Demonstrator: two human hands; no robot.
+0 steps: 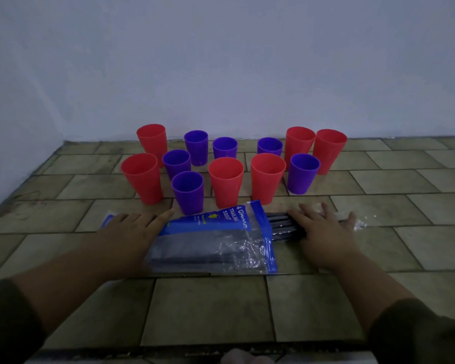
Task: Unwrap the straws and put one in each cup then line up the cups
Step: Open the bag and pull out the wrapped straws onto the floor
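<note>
Blue-and-clear straw packet lies flat on tiled surface – left hand rests on its left end, fingers straight, gripping nothing. Right hand spread flat over dark straws jutting from packet's right end – no grasp. Red and purple cups upright just behind.

On a tiled surface that meets a pale wall, six red cups and six purple cups stand upright in a loose, mixed cluster. Just in front of them lies a blue-and-clear plastic packet, with a bundle of dark straws sticking out of its right end. The left hand lies flat on the packet's left end, and the right hand lies flat, fingers spread, on the straws.
</note>
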